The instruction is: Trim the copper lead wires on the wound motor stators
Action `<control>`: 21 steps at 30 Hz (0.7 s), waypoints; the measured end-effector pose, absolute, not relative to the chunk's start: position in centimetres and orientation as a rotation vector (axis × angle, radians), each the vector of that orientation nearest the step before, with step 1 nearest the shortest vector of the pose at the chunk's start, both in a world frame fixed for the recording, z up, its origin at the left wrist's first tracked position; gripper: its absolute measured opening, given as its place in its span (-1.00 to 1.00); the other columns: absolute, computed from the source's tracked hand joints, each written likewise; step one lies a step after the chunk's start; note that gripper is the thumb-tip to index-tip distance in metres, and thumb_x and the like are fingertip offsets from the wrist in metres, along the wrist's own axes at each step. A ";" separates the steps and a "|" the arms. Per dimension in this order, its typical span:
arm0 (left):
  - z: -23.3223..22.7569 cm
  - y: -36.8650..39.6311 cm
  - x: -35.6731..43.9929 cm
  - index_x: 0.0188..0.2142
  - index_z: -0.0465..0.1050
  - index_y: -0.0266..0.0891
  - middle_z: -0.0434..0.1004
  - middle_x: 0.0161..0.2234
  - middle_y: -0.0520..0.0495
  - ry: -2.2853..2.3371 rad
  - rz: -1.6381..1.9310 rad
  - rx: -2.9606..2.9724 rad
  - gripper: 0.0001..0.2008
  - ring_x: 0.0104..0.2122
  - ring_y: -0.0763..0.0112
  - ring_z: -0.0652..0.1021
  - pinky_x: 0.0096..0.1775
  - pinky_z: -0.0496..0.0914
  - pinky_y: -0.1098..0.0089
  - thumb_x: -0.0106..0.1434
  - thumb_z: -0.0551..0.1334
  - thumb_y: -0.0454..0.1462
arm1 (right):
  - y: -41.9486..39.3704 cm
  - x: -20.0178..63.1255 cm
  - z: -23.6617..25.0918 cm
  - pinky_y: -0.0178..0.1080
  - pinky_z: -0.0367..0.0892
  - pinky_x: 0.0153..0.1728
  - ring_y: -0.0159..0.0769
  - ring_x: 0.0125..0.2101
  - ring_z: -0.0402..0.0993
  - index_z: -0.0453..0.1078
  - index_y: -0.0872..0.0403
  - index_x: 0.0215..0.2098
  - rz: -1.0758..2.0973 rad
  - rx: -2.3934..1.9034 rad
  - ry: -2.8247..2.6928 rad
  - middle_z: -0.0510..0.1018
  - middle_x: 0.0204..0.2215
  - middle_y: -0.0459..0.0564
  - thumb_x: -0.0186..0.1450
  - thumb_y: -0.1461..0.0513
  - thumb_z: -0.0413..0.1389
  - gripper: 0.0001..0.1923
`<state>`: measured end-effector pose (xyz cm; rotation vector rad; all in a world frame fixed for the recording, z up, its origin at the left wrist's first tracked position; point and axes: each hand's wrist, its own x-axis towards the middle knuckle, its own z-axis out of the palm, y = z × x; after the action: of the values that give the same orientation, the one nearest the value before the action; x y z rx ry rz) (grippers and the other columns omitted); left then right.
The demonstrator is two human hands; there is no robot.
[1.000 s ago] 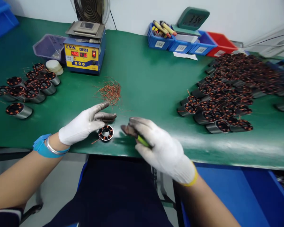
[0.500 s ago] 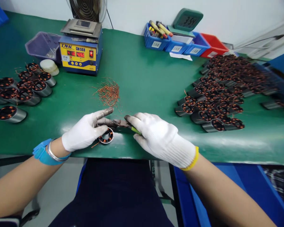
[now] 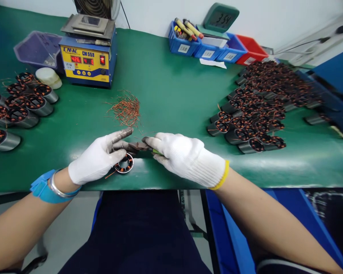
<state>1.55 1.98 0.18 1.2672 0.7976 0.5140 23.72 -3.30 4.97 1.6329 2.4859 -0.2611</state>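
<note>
— Copper on steel, that is what we have at the near edge: one wound stator [image 3: 124, 164] standing on the green mat [image 3: 174, 95], its round open face turned up toward us, so its axis runs straight up from the table.

— And we count two gloved hands on it. The left hand [image 3: 98, 158] curls around the stator's left side, thumb and forefinger pinched together just above it; what sits in that pinch is too small for us to make out.

— The right hand [image 3: 185, 156] is closed around one pair of cutters [image 3: 140, 146], green grips hidden in the palm. The long axis of the cutters lies nearly level, nose pointing left, meeting the left fingertips above the stator.

— We see one heap of copper wire clippings [image 3: 125, 108] just beyond the hands. On the left, roughly nine finished stators [image 3: 23, 104] lying on their sides, some cut off by the frame.

— On the right, a big pile of stators [image 3: 260, 110], far too many for us to count.

— At the back: one yellow-and-blue solder pot [image 3: 87, 62] showing two red readouts, three blue bins [image 3: 205, 47] in a row, one red bin [image 3: 250, 47], one green clock [image 3: 220, 17].
</note>
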 end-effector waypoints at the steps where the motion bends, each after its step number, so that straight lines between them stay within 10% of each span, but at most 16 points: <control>1: 0.2 2.0 1.5 0.32 0.08 -0.38 0.59 -0.02 -0.36 0.804 0.513 1.268 -0.19 0.01 0.06 0.58 0.07 0.41 0.10 0.15 0.34 -0.22 | -3.2 23.8 5.0 -0.23 0.19 -0.44 -0.17 -0.29 0.48 0.28 0.00 0.17 -0.254 1.622 2.489 0.52 -0.13 0.05 0.40 0.22 -0.07 -0.61; 21: 0.4 1.7 1.9 0.34 0.05 -0.38 0.40 0.17 -0.40 0.750 0.527 1.328 -0.25 0.10 0.00 0.51 0.17 0.33 -0.02 0.23 0.26 -0.21 | 0.6 22.8 8.4 -0.17 0.18 -0.29 -0.18 -0.30 0.42 0.40 0.01 0.02 0.017 1.306 2.481 0.47 -0.24 0.04 0.31 0.20 0.05 -0.69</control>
<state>1.86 1.75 0.37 1.3279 0.7500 0.5271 22.83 0.63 8.41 1.3062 2.4808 0.0174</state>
